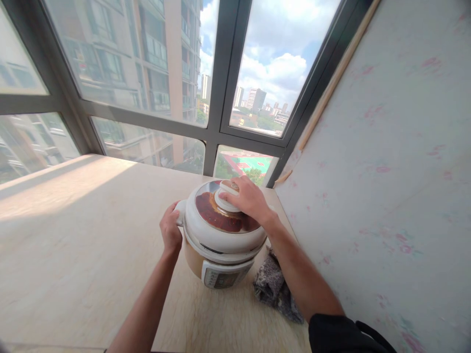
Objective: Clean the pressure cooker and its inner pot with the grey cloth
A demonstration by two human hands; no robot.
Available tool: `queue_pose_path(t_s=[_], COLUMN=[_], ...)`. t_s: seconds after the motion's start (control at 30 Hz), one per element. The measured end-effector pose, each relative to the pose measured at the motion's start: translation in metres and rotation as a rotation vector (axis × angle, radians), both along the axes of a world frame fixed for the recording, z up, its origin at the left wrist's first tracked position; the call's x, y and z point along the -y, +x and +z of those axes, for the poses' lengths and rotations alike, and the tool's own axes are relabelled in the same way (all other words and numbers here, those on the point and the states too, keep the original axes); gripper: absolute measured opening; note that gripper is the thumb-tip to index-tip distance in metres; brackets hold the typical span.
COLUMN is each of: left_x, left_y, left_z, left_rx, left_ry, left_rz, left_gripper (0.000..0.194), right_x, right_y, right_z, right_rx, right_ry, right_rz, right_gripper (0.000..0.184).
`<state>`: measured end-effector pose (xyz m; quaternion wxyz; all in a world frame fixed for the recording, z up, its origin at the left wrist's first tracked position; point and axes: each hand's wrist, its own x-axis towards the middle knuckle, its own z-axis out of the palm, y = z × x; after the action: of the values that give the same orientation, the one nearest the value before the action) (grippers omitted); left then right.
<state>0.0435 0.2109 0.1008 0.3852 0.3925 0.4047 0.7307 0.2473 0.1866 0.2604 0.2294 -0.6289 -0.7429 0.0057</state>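
Note:
A white and tan electric pressure cooker stands upright on a marble-patterned sill, its control panel facing me. Its lid is on top, with a brown-red patterned centre and a white knob handle. My left hand is closed around the white side handle at the cooker's left. From the right, my right hand grips the lid knob, thumb on the near side and fingers over the far side. A crumpled grey patterned cloth lies just right of the cooker, partly behind my right forearm.
The pale marble-patterned sill stretches to the left, with sunlight on its far end. Dark-framed windows rise behind the cooker. A flower-papered wall stands close on the right, with a wooden trim strip along the window edge.

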Motion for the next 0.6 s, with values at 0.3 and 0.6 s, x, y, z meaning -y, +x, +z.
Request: queue_pose_path(t_s=[0.3, 0.6], left_x=[-0.003, -0.005], left_y=[0.008, 0.008], left_z=[0.001, -0.002], left_rx=[0.064, 0.044], left_ry=[-0.038, 0.006], left_rz=[0.095, 0.114], left_gripper=[0.044, 0.044], right_x=[-0.001, -0.010], right_y=[0.000, 0.004], right_z=[0.004, 0.011], right_rx=[0.053, 0.107], right_ry=[-0.043, -0.124], right_rz=[0.026, 0.057], right_gripper=[0.041, 0.047])
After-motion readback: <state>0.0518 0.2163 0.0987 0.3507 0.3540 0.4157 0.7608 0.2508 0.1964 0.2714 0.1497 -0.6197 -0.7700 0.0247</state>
